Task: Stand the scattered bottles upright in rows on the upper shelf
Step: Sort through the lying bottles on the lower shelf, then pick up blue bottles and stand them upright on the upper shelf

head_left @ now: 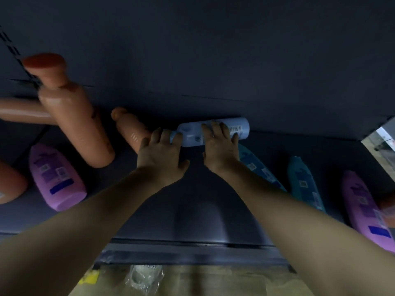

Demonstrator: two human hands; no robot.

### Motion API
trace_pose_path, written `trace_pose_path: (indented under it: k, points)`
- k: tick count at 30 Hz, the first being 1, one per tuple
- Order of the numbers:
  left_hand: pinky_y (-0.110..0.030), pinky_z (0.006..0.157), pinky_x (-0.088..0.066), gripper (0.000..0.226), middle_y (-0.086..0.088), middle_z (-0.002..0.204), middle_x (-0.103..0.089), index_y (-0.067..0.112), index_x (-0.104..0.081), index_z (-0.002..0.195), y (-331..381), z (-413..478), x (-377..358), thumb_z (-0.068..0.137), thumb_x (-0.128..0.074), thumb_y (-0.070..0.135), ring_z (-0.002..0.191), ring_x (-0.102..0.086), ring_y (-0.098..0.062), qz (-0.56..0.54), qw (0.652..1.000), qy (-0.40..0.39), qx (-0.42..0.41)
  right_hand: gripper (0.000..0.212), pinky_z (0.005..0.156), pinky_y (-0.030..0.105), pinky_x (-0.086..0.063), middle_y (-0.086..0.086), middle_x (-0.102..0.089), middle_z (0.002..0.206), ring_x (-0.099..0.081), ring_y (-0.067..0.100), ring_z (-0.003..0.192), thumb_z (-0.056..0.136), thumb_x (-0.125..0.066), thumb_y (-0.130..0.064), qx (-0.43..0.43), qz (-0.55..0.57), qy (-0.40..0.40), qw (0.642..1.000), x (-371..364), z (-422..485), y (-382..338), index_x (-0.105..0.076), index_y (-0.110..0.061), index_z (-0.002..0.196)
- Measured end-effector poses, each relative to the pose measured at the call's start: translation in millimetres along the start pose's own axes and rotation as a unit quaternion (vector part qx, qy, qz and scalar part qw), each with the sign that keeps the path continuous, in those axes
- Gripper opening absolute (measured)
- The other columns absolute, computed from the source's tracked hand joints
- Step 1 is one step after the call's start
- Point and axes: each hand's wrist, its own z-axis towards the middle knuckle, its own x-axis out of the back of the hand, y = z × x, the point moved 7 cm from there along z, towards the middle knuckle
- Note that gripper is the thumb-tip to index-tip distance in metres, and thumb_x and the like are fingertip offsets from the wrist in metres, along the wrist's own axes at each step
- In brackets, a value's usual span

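A light blue bottle (192,133) lies on its side against the back wall of the dark shelf (192,189). My right hand (220,146) lies over its middle with fingers curled round it. My left hand (160,154) touches its cap end and also covers the base of a small peach bottle (130,129) lying beside it. A large peach bottle with a red cap (72,110) lies further left. Purple bottles (55,178) (367,208) and teal bottles (303,182) (256,165) lie on their sides.
More peach bottles lie at the far left (19,112) (8,182). The shelf's front lip (192,246) runs below my forearms. Under it is a lower level with a plastic-wrapped item (143,276) on cardboard. A slotted upright (12,50) stands at the top left.
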Motion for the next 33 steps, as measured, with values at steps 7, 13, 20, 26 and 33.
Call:
trace_pose_path:
  k: [7,13,20,26,33]
  points:
    - [-0.04,0.107,-0.028,0.071,-0.004,0.147,-0.034,0.021,-0.023,0.145,-3,6,-1,0.087,-0.049,0.052,0.138,-0.025,-0.025,-0.014,1.0,0.018,-0.011,0.079,0.113,0.059,-0.01,0.008,-0.017,0.147,-0.018,0.033,0.134,0.088,-0.062,-0.016,0.01,-0.021,0.005,1.0,2,25,-8,-0.016,-0.032,0.15]
    - [-0.04,0.106,-0.03,0.072,-0.003,0.145,-0.035,0.021,-0.024,0.145,-6,6,-2,0.086,-0.051,0.052,0.136,-0.028,-0.024,-0.036,0.999,0.036,0.013,0.069,0.112,0.06,-0.011,0.004,-0.034,0.143,-0.024,0.027,0.135,0.083,-0.063,-0.008,0.035,-0.029,0.035,0.998,-2,27,-12,-0.029,-0.024,0.141]
    - [-0.038,0.103,-0.032,0.069,-0.001,0.144,-0.035,0.021,-0.027,0.144,-8,-5,6,0.086,-0.051,0.05,0.134,-0.03,-0.024,-0.05,0.997,0.053,0.016,0.068,0.106,0.067,-0.016,0.0,-0.035,0.14,-0.027,0.023,0.132,0.085,-0.059,-0.005,0.048,-0.03,0.037,0.998,0,17,-12,-0.03,-0.026,0.143]
    - [-0.039,0.102,-0.033,0.076,-0.003,0.145,-0.029,0.021,-0.02,0.146,-17,-19,13,0.082,-0.057,0.042,0.133,-0.029,-0.024,-0.035,0.999,0.01,0.028,0.066,0.11,0.065,-0.013,-0.001,-0.032,0.144,-0.024,0.021,0.135,0.086,-0.055,-0.002,0.031,0.024,0.065,0.997,13,2,-4,-0.032,-0.025,0.143]
    - [-0.043,0.107,-0.028,0.078,-0.005,0.147,-0.025,0.022,-0.021,0.145,-8,-32,22,0.08,-0.062,0.037,0.139,-0.019,-0.026,-0.025,0.998,-0.049,0.037,0.063,0.103,0.063,-0.028,0.004,-0.044,0.139,-0.037,0.024,0.129,0.079,-0.062,0.006,0.03,0.145,0.127,0.981,33,-14,8,-0.044,-0.014,0.136]
